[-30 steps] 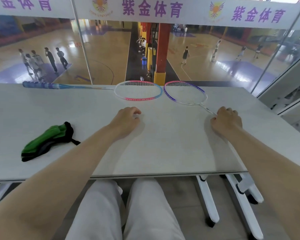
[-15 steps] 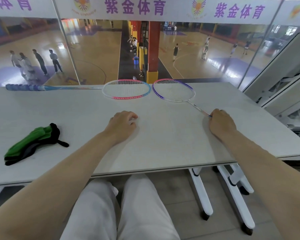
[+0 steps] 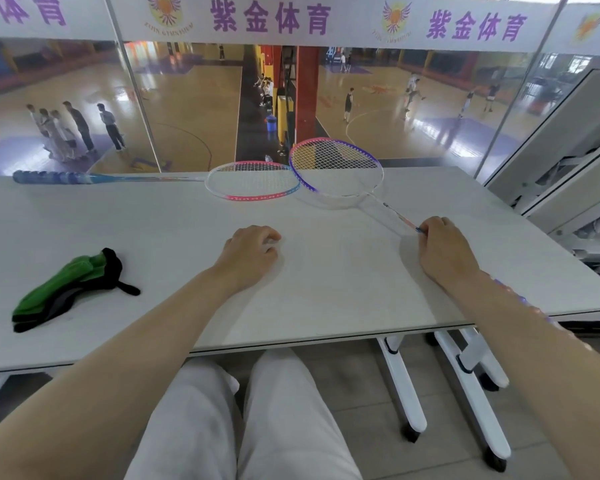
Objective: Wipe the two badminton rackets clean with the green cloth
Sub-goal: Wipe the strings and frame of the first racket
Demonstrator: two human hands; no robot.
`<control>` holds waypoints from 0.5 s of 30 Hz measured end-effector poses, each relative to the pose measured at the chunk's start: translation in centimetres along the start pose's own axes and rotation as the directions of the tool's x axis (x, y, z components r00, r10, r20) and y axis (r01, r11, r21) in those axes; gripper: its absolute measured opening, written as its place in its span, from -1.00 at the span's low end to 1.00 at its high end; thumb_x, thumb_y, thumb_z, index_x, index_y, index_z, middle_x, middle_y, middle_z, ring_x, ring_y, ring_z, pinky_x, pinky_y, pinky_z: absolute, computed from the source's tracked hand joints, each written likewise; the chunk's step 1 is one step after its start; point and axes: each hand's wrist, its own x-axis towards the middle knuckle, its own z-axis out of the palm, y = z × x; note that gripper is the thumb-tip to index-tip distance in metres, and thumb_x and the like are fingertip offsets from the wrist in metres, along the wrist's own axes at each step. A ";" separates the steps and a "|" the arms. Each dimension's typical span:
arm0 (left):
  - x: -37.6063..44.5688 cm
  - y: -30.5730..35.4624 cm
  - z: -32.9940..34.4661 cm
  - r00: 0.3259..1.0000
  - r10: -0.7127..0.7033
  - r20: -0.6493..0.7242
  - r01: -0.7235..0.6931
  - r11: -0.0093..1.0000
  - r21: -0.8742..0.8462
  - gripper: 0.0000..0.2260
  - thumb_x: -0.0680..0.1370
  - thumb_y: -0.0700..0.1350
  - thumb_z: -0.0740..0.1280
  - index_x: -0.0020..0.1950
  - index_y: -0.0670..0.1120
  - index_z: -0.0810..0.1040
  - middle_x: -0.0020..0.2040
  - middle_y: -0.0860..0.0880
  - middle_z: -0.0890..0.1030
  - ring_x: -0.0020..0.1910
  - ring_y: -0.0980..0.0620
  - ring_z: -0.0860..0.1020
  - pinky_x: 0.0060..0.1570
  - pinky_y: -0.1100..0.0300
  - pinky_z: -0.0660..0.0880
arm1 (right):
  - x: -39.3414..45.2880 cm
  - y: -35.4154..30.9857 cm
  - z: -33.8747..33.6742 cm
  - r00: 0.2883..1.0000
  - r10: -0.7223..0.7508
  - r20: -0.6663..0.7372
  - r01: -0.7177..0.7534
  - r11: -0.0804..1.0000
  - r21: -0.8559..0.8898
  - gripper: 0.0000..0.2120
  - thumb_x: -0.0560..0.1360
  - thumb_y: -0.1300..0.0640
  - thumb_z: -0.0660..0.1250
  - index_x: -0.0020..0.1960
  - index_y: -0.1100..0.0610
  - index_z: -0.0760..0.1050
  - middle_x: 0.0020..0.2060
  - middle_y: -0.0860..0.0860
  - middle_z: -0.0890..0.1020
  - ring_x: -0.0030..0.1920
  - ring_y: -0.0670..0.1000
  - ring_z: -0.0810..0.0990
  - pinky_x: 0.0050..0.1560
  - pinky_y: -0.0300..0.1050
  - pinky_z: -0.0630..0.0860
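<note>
Two badminton rackets are at the far side of the white table (image 3: 326, 289). The pink-and-blue racket (image 3: 253, 181) lies flat, its blue handle pointing left. My right hand (image 3: 445, 249) grips the shaft of the purple-and-white racket (image 3: 336, 171), whose head is tilted up off the table and overlaps the other racket's rim. Its handle runs back under my right forearm. My left hand (image 3: 250, 252) rests on the table with fingers loosely curled, holding nothing. The green cloth (image 3: 66, 287), bunched with black edging, lies at the left, apart from both hands.
A glass wall (image 3: 187, 116) stands just behind the table's far edge, overlooking a sports court. White folded table frames (image 3: 568, 174) stand at the right. The table's white wheeled legs (image 3: 406, 386) and my white-trousered legs are below its front edge.
My right hand has raised the purple-and-white racket's head off the table so it overlaps the pink-and-blue one. The left hand and cloth have stayed put.
</note>
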 end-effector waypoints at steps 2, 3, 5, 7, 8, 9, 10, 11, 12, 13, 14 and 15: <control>-0.2 -0.3 -0.3 1.000 0.003 -0.001 -0.003 1.000 0.000 -0.71 0.53 -0.09 0.23 0.24 0.02 0.53 0.24 0.03 0.54 0.29 -0.03 0.42 0.33 0.00 0.32 | -0.2 -0.6 -0.3 0.999 -0.037 -0.011 0.038 0.999 0.020 -0.83 0.61 0.22 0.16 0.05 0.26 0.50 -0.03 0.17 0.50 -0.08 0.18 0.48 -0.06 0.03 0.45; -0.3 -0.4 -0.5 1.000 0.003 -0.006 -0.003 1.000 0.000 -0.71 0.53 -0.09 0.23 0.23 0.03 0.53 0.23 0.03 0.54 0.28 -0.03 0.42 0.32 0.00 0.33 | -0.3 -0.9 -0.4 0.998 -0.056 -0.011 0.056 0.998 0.030 -0.83 0.61 0.22 0.16 0.05 0.25 0.50 -0.03 0.16 0.51 -0.07 0.17 0.49 -0.05 0.04 0.45; -0.6 -0.9 -1.0 1.000 -0.012 -0.018 0.011 1.000 -0.012 -0.73 0.53 -0.08 0.24 0.21 0.03 0.53 0.21 0.04 0.55 0.26 -0.01 0.45 0.31 -0.02 0.35 | -0.5 -1.8 -0.2 0.995 -0.097 -0.002 0.097 0.994 0.051 -0.84 0.60 0.22 0.16 0.05 0.24 0.50 -0.03 0.14 0.51 -0.05 0.16 0.50 -0.04 0.03 0.46; -1.1 -1.5 -1.6 0.999 -0.036 -0.036 0.035 0.999 -0.035 -0.74 0.51 -0.07 0.24 0.19 0.04 0.54 0.18 0.04 0.56 0.25 -0.01 0.47 0.30 -0.04 0.37 | -0.7 -2.9 0.3 0.990 -0.143 0.018 0.142 0.988 0.068 -0.85 0.59 0.22 0.16 0.05 0.21 0.50 -0.02 0.11 0.52 -0.04 0.14 0.51 -0.03 0.02 0.47; -1.4 -1.9 -2.0 0.998 -0.050 -0.047 0.048 0.998 -0.039 -0.74 0.51 -0.07 0.24 0.18 0.04 0.54 0.17 0.03 0.56 0.24 -0.02 0.47 0.29 -0.04 0.38 | -0.8 -3.5 0.7 0.986 -0.166 0.030 0.164 0.984 0.074 -0.85 0.59 0.22 0.16 0.05 0.19 0.50 -0.02 0.10 0.52 -0.05 0.12 0.50 -0.03 0.01 0.47; -1.7 -2.2 -2.3 0.996 -0.064 -0.059 0.062 0.998 -0.032 -0.74 0.51 -0.07 0.24 0.18 0.03 0.55 0.16 0.02 0.56 0.24 -0.04 0.47 0.28 -0.04 0.39 | -0.9 -4.1 1.0 0.981 -0.189 0.044 0.185 0.980 0.078 -0.85 0.60 0.21 0.16 0.06 0.18 0.49 -0.01 0.08 0.52 -0.06 0.09 0.49 -0.04 -0.01 0.46; -2.0 -2.6 -2.7 0.994 -0.078 -0.071 0.077 0.997 -0.018 -0.74 0.51 -0.08 0.25 0.18 0.02 0.55 0.16 0.01 0.56 0.23 -0.06 0.47 0.28 -0.04 0.39 | -1.0 -4.8 1.3 0.976 -0.211 0.058 0.206 0.975 0.080 -0.85 0.60 0.20 0.15 0.06 0.17 0.49 -0.01 0.06 0.51 -0.07 0.06 0.47 -0.06 -0.03 0.43; -2.4 -3.0 -3.2 0.992 -0.090 -0.084 0.090 0.996 -0.002 -0.75 0.52 -0.08 0.25 0.18 0.01 0.55 0.15 0.00 0.56 0.22 -0.06 0.46 0.27 -0.04 0.39 | -1.2 -5.6 1.5 0.969 -0.235 0.069 0.230 0.970 0.082 -0.85 0.61 0.20 0.15 0.07 0.16 0.48 -0.01 0.03 0.51 -0.08 0.03 0.46 -0.07 -0.06 0.41; -2.8 -3.5 -3.7 0.990 -0.104 -0.094 0.105 0.994 0.012 -0.76 0.52 -0.08 0.25 0.17 0.01 0.56 0.14 0.00 0.55 0.21 -0.06 0.46 0.26 -0.03 0.40 | -1.3 -6.3 1.7 0.962 -0.262 0.079 0.256 0.963 0.085 -0.85 0.61 0.19 0.15 0.08 0.15 0.48 -0.01 0.01 0.50 -0.08 0.01 0.45 -0.08 -0.08 0.38; -3.3 -4.1 -4.3 0.987 -0.119 -0.107 0.123 0.992 0.026 -0.77 0.52 -0.08 0.25 0.16 0.01 0.56 0.13 0.00 0.56 0.20 -0.06 0.46 0.25 -0.02 0.40 | -1.5 -7.1 1.9 0.953 -0.290 0.089 0.282 0.955 0.091 -0.84 0.62 0.18 0.14 0.09 0.14 0.48 -0.01 -0.01 0.49 -0.08 0.00 0.45 -0.08 -0.10 0.37; -3.8 -4.8 -5.0 0.982 -0.139 -0.126 0.145 0.989 0.042 -0.78 0.52 -0.09 0.25 0.14 0.02 0.57 0.13 0.00 0.56 0.19 -0.06 0.46 0.24 0.00 0.39 | -1.6 -7.9 2.1 0.944 -0.315 0.101 0.306 0.947 0.098 -0.84 0.63 0.17 0.13 0.09 0.13 0.48 0.00 -0.02 0.49 -0.07 -0.01 0.46 -0.08 -0.11 0.38; -4.2 -5.6 -5.8 0.975 -0.164 -0.153 0.175 0.983 0.062 -0.79 0.53 -0.09 0.25 0.12 0.04 0.58 0.12 0.00 0.57 0.18 -0.07 0.46 0.22 0.01 0.39 | -1.7 -8.6 2.3 0.935 -0.335 0.117 0.324 0.940 0.105 -0.84 0.63 0.15 0.13 0.09 0.11 0.47 -0.01 -0.04 0.49 -0.07 -0.01 0.47 -0.07 -0.12 0.39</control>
